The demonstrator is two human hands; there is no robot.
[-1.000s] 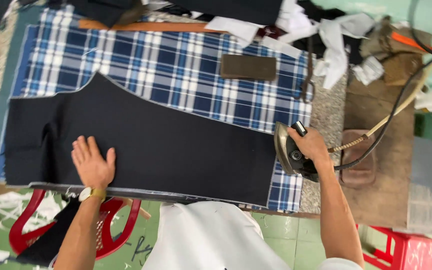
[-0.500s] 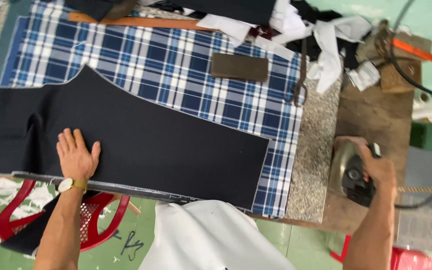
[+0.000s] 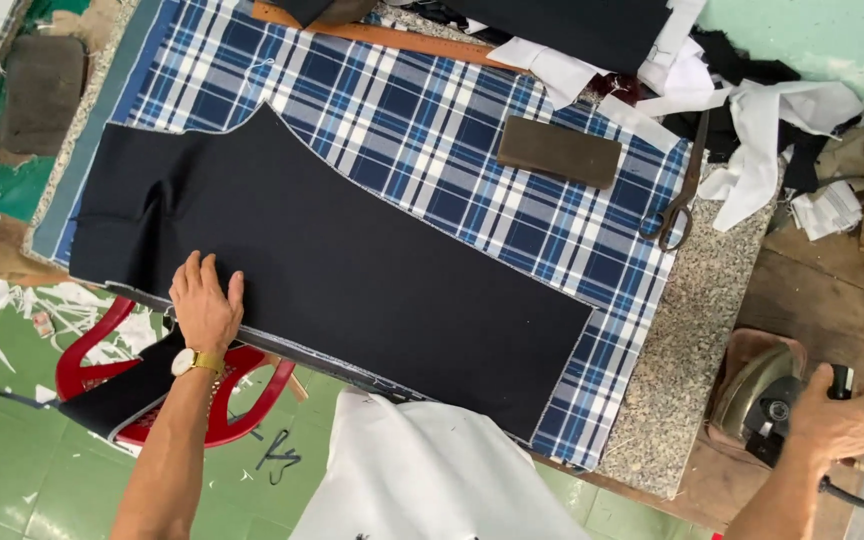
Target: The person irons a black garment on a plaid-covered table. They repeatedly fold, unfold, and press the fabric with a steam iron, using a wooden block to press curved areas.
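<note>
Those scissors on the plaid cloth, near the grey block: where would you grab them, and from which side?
Take the scissors by the two finger loops, which lie at the end nearer the person, over the cloth's right edge. The blades point away toward the heaped white scraps, so come from the near side, over the bare speckled tabletop. They lie flat, so fingers would likely have to hook into the loops from above.

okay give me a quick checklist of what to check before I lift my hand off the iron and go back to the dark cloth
1. Iron sits on its pad on the wooden bench, off the fabric: ok.
2. Right hand grips the iron's handle: ok.
3. Left hand lies flat on the dark cloth at its near edge: ok.
4. Dark cloth lies smooth on the plaid cover: ok, bar a fold at the left.
5. Scissors lie clear of the cloth: ok.
6. Iron switched off: cannot tell.
</note>
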